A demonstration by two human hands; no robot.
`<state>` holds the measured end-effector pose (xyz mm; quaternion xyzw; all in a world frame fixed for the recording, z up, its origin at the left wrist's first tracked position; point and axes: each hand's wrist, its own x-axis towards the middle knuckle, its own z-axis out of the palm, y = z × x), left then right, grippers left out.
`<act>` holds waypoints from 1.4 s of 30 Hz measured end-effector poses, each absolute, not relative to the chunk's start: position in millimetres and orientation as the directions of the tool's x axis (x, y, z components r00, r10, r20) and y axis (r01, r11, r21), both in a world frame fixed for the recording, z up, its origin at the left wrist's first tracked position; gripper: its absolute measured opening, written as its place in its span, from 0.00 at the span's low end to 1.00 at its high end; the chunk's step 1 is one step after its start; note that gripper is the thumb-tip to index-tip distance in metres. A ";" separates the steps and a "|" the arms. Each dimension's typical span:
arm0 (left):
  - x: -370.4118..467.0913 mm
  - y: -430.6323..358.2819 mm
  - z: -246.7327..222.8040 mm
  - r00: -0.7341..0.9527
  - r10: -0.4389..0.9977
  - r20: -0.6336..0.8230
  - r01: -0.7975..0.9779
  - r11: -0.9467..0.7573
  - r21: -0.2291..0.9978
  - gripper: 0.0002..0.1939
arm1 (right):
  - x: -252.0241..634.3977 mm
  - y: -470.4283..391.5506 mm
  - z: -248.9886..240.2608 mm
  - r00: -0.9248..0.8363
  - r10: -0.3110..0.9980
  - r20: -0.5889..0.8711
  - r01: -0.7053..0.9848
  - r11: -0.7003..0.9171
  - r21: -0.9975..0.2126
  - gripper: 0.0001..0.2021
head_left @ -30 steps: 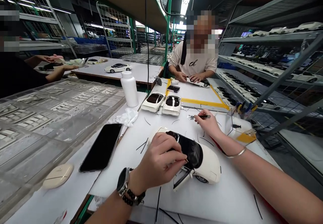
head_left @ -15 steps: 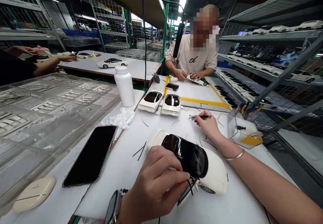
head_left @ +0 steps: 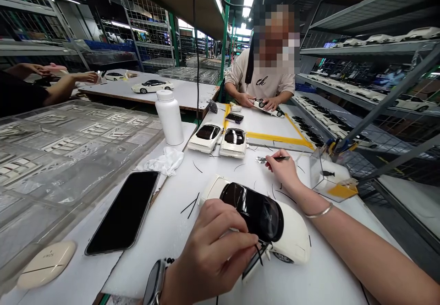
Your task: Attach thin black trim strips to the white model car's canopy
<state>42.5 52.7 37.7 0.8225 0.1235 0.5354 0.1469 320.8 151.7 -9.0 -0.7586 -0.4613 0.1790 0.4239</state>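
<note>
A white model car (head_left: 295,225) with a black roof stands on the white table, its near door swung out. Beside that door my left hand (head_left: 216,250) pinches a thin black strip (head_left: 259,255) between thumb and fingertips; the hand covers part of the car's side. Farther back, my right hand (head_left: 282,167) is closed on dark tweezers (head_left: 282,158), whose tips are near a small shiny piece (head_left: 260,160) on the table. Whether they touch it is too small to tell. Thin black strips (head_left: 192,205) lie scattered around the car.
Two more white model cars (head_left: 233,142) stand behind, near a white bottle (head_left: 169,118) and crumpled tissue (head_left: 167,160). At left lie a phone (head_left: 123,213), a beige case (head_left: 47,264) and plastic trays (head_left: 75,158). A clear box (head_left: 330,177) is at right. A person (head_left: 263,76) opposite handles another car.
The person opposite has tilted the car in their hands so its wheels show. At far left, another person's hand has shifted slightly. My own hands look almost unmoved.
</note>
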 end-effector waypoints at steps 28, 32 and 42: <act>42.5 51.8 38.8 0.404 0.369 0.837 0.086 -0.926 0.367 0.08 | 314.7 146.7 -6.2 0.511 0.840 0.180 0.495 -0.116 -0.861 0.12; 43.1 51.5 39.3 0.405 0.370 0.836 0.080 -0.925 0.371 0.08 | 311.2 142.8 1.3 0.489 0.845 0.218 0.436 -0.020 -0.900 0.10; 42.2 50.8 40.6 0.352 0.426 0.834 0.104 -0.903 0.417 0.08 | 270.2 76.1 70.3 0.257 0.937 0.238 -0.021 0.252 -0.968 0.14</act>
